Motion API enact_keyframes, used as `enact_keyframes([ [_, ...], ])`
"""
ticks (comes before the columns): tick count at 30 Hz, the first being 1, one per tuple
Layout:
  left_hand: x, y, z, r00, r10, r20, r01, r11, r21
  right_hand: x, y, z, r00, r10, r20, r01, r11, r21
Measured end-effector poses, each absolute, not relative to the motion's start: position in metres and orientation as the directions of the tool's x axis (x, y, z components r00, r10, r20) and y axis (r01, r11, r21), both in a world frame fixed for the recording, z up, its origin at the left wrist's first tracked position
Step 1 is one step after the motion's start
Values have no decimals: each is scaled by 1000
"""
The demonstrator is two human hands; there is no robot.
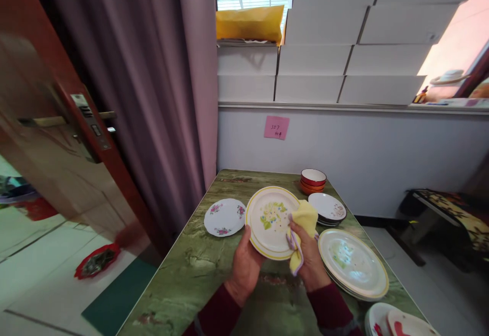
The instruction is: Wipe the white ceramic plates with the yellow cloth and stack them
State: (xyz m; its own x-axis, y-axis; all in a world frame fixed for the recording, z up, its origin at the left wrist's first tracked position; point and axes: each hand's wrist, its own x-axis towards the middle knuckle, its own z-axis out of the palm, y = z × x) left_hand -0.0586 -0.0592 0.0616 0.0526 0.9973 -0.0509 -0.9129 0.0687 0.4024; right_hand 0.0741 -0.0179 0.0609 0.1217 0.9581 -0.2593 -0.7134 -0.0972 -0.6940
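Observation:
Above the table, my left hand (247, 267) grips the lower left rim of a cream plate (272, 219) with a yellow border and a flower print, thumb on its face and fingers underneath. Bunched in my right hand (307, 252) is a yellow cloth (305, 219) with a purple edge, held against the plate's right side. A white plate with pink flowers (224, 217) lies flat to the left. To the right rests a stack of larger yellow-rimmed plates (353, 262).
On the green table (191, 285), red and orange bowls (313, 178) are stacked at the back right, before a stack of small plates (326, 207). More plates (399, 322) sit front right. Left are a curtain (153, 71) and a door (57, 96); a red dish (97, 260) is on the floor.

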Motion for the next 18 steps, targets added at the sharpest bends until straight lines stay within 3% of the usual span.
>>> enact_keyframes([
  [5, -95, -55, 83, 208, 978, -26, -861, 196, 470, 106, -7, 61, 9, 980, -197, -517, -164, -840],
  [10, -88, -57, 75, 417, 909, 1, -820, 375, 432, 101, -6, 69, -145, 978, -149, -398, -196, -896],
  [14, -84, -57, 65, 334, 940, 67, -869, 279, 409, 104, -3, 79, 27, 995, -96, -292, -84, -953],
  [18, -89, -48, 60, 186, 982, 19, -911, 165, 378, 119, -7, 91, 333, 929, 163, 166, 112, -980],
])
